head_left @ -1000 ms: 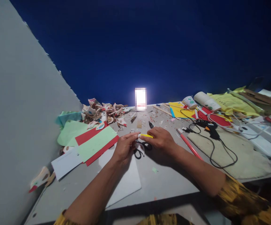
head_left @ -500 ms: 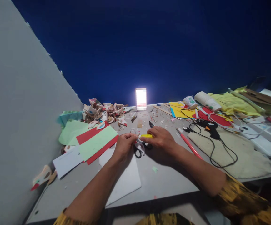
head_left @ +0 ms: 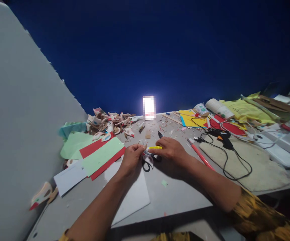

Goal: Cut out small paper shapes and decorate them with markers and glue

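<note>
At the middle of the grey table (head_left: 180,194), my left hand (head_left: 134,154) is closed in a pinch, its fingertips on something small that I cannot make out. My right hand (head_left: 171,149) is closed around a yellow tool (head_left: 155,147), which looks like a cutter and points toward the left fingertips. Below the fingertips lie black-handled scissors (head_left: 147,166) and a white curved cut-out (head_left: 150,161), partly under the hands. A white sheet (head_left: 134,197) lies beneath my left forearm.
Left: green card (head_left: 104,155), red strips (head_left: 94,147), a white card (head_left: 71,177) and a heap of cut-outs (head_left: 112,122). Right: a red stick (head_left: 202,155), a black glue gun (head_left: 225,139) with cable on a beige board (head_left: 260,167). A glowing phone (head_left: 149,107) stands behind.
The whole view has shifted slightly, with objects a little further left. Both hands keep nearly the same pose; the yellow tool lies a little flatter beside the left fingertips.
</note>
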The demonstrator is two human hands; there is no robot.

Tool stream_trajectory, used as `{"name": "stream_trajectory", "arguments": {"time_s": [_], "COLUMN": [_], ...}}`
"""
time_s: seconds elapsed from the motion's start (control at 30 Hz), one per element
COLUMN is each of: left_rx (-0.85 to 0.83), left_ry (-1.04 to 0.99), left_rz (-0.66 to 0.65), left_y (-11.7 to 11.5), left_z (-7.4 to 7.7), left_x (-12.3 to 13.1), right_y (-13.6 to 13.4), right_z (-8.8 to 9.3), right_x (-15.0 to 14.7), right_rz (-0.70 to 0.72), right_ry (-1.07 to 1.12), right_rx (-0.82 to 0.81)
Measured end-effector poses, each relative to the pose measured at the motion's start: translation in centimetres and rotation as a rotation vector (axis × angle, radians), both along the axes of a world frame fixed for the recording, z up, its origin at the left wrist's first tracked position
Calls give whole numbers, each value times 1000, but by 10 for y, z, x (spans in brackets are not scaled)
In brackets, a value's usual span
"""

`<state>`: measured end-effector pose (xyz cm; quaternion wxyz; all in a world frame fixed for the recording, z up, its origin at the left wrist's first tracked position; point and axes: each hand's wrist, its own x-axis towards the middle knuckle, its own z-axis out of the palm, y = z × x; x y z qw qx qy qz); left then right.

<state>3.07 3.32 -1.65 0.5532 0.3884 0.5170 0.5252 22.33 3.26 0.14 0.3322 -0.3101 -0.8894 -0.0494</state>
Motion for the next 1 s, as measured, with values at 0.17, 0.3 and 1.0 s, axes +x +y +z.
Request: {"name": "stream_trajectory", "arguments": {"time_s": [0.17, 0.3, 1.0], "left_rx": [11, 18, 28], "left_ry": [-61, -32, 59], "left_rz": [58, 82, 51], "left_y": [4, 7, 5], "left_z": [9, 8, 10], "left_x": [-5, -6, -9], "right_y": [19, 42, 73], "right_z": [-3, 3, 3], "right_x": [21, 48, 89], "right_rz": [-51, -163, -83], "right_ry": [87, 56, -13], "right_rx": [-180, -488, -900]}}
